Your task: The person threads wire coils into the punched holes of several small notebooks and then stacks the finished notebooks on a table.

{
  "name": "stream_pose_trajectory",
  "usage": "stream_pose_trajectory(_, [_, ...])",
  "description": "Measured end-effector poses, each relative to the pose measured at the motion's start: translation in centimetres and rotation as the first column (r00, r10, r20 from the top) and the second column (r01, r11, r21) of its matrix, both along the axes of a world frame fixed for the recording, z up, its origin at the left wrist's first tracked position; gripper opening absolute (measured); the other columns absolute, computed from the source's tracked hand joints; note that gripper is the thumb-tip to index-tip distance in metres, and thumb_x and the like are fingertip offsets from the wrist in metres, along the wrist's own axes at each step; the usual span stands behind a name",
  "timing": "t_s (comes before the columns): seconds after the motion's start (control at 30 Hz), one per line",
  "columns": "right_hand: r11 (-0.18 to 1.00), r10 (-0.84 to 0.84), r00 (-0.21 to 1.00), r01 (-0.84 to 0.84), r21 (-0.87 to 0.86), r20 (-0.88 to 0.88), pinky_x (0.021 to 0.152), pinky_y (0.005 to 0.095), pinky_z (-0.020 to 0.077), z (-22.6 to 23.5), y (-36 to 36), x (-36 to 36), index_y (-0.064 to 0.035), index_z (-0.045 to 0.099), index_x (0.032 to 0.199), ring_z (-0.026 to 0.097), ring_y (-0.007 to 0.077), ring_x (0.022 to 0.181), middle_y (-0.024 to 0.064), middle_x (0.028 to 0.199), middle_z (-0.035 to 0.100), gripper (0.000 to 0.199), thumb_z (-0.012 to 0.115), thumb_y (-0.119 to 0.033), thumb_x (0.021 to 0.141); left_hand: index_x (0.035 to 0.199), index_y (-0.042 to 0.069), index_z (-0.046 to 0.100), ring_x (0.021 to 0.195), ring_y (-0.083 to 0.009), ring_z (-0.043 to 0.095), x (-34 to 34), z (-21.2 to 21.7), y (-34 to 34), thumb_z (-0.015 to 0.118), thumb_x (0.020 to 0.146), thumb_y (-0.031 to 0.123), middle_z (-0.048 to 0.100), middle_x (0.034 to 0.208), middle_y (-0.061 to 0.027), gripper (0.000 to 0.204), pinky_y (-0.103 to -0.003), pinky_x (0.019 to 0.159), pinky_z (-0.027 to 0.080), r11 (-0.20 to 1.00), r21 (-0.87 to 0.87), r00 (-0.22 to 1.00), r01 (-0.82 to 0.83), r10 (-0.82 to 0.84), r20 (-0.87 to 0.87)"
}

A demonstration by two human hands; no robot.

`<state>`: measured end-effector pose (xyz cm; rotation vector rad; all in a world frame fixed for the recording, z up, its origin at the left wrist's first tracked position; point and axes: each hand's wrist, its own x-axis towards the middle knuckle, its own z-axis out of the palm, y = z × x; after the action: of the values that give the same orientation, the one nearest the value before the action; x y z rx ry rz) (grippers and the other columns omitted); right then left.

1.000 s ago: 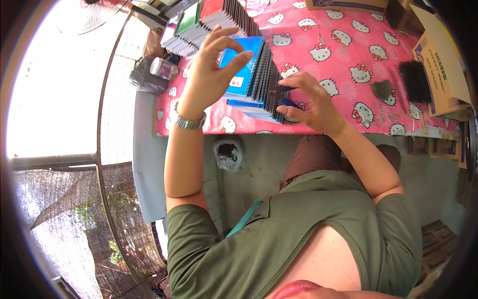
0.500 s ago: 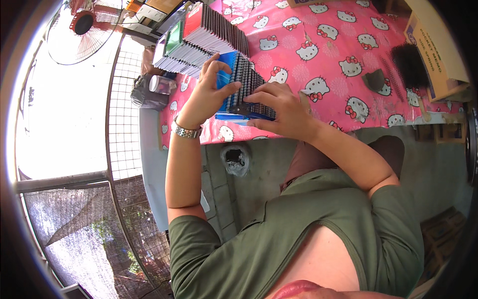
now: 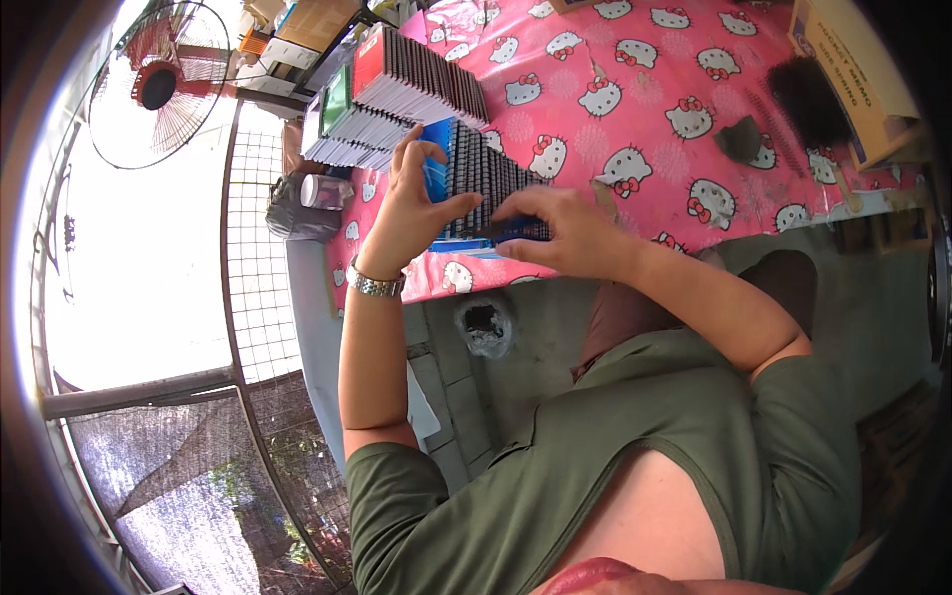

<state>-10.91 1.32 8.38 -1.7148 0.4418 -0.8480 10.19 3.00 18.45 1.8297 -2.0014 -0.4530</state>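
A stack of blue spiral notebooks point(image 3: 488, 177) lies on the pink table, its black wire spines turned up and to the right. My left hand point(image 3: 407, 206) holds the left side of this stack, fingers curled on the blue cover and thumb across the spines. At the stack's near end, my right hand point(image 3: 575, 235) is closed, thumb and forefinger pinching the blue notebook there. Its palm hides part of the spines. Behind my left hand stand a stack of green-covered spiral notebooks point(image 3: 342, 124) and a taller one of red-covered spiral notebooks point(image 3: 421, 79).
A patterned pink cloth point(image 3: 635, 109) covers the table. On the right are a yellow-brown carton point(image 3: 858, 89), a black brush-like thing point(image 3: 808, 104) and a dark scrap point(image 3: 739, 141). A dark bag point(image 3: 297, 213) with a white-lidded jar and a red fan point(image 3: 159, 84) are left.
My right hand's fingers have drawn in over the stack's near end and bent more. The left hand keeps its hold. The whole view has shifted slightly.
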Motion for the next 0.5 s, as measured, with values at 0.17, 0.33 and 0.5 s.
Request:
stream_pose_trajectory(0.17, [0.934, -0.131, 0.989, 0.144, -0.326, 0.062, 0.084, 0.0403, 0.0489, -1.2, -0.9, 0.1, -0.0060, 0.066, 0.107, 0.062, 0.0300, 0.097, 0.0128, 0.102, 0.065, 0.040, 0.076, -0.034, 0.079, 0.110, 0.009, 0.050, 0.144, -0.0329, 0.028, -0.4, 0.3, -0.1, 0.080, 0.070, 0.008, 0.034, 0.151, -0.0216, 0.050, -0.041, 0.115, 0.024, 0.999, 0.037, 0.999, -0.028, 0.028, -0.016])
stream_pose_trajectory(0.33, [0.992, 0.124, 0.990, -0.121, 0.039, -0.064, 0.079, 0.0388, 0.0500, -0.7, -1.5, -0.1, -0.0052, 0.065, 0.106, 0.064, 0.0293, 0.092, 0.0130, 0.094, 0.066, 0.038, 0.074, -0.033, 0.081, 0.110, 0.008, 0.050, 0.144, -0.0342, 0.028, -0.1, 0.0, -0.3, 0.078, 0.070, 0.008, 0.033, 0.151, -0.0218, 0.049, -0.042, 0.114, 0.024, 0.999, 0.042, 1.000, -0.015, 0.016, -0.024])
stream_pose_trajectory(0.5, [0.990, 0.130, 0.983, -0.123, 0.066, -0.130, 0.082, 0.0385, 0.0493, -0.6, -0.9, 0.0, -0.0075, 0.064, 0.109, 0.063, 0.0283, 0.092, 0.0108, 0.095, 0.066, 0.040, 0.075, -0.032, 0.080, 0.118, 0.006, 0.042, 0.139, -0.0411, 0.031, -0.2, -0.5, -0.2, 0.079, 0.067, 0.012, 0.031, 0.148, -0.0265, 0.063, -0.046, 0.111, 0.030, 1.000, 0.018, 0.996, 0.018, -0.020, 0.088])
